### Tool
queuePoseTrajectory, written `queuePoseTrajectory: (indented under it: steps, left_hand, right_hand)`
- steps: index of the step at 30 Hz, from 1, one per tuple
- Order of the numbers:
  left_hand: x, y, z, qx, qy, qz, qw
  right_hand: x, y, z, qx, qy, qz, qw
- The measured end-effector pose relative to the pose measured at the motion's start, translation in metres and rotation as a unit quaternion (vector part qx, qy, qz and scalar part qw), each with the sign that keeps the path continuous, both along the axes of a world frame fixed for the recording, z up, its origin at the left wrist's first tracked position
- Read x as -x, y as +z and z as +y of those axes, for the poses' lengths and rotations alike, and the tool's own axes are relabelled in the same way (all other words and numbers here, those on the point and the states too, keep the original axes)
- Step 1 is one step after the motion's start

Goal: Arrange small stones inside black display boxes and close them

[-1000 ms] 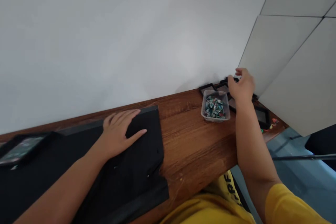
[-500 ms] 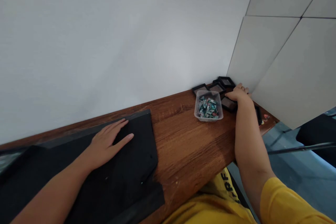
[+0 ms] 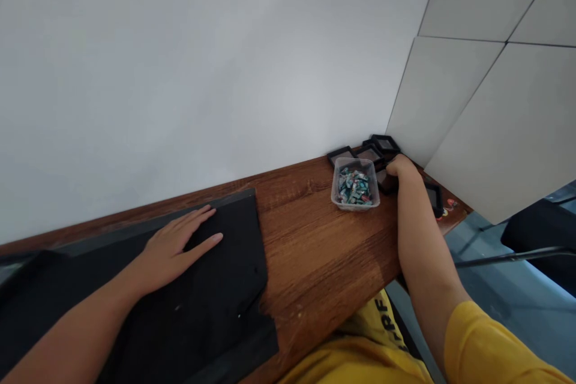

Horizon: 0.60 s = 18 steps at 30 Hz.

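My left hand point(image 3: 173, 250) lies flat on a black mat point(image 3: 231, 252), its thumb stretched away from the fingers, holding nothing. At the far right of the table, my right hand point(image 3: 402, 165) reaches down among several flat black frames with greyish panels. One black frame point(image 3: 386, 180) is right beside its thumb, and another black frame point(image 3: 369, 153) lies just behind. The fingers of this hand are turned down and hidden behind it, so I cannot tell whether they grip a frame. Right of my forearm lies another black frame point(image 3: 434, 199).
A clear plastic tub point(image 3: 355, 207) of small blue-green wrapped pieces stands left of the frames. The brown wooden table point(image 3: 310, 252) meets a white wall point(image 3: 202, 72) behind and pale panels point(image 3: 477, 126) at right. Small colourful items point(image 3: 451, 204) lie near the right edge. A dark chair point(image 3: 540, 240) stands beyond.
My right hand has come down and slightly nearer, its fingers, seen spread before, now out of sight. The frame right of my forearm shows more. My left hand stays on the mat.
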State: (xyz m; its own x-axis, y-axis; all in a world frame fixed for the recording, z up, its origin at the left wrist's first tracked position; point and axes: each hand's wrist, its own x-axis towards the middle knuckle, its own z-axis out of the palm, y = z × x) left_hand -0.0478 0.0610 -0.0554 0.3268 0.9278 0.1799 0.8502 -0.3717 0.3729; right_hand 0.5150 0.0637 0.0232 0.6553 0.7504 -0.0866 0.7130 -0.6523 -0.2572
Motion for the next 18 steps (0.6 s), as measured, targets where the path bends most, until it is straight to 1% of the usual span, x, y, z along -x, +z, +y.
queuePoseTrajectory:
  steps: [4,8,14,18]
  left_hand:
    - [0.001,0.001,0.001,-0.003,0.002,-0.01,1.0]
    - [0.001,0.001,0.001,-0.004,0.001,-0.01,1.0]
    - [0.001,0.001,0.001,0.001,0.0,-0.007,1.0]
    - [0.001,0.001,0.001,0.003,0.006,-0.015,1.0]
  right_hand:
    - [-0.004,-0.002,0.004,0.03,0.008,0.016,0.999]
    - [-0.002,0.001,0.006,0.039,0.003,0.008,0.999]
    - [0.008,0.011,0.002,0.039,-0.027,-0.005,0.999]
    - [0.015,0.013,-0.002,0.054,-0.052,-0.005,0.997]
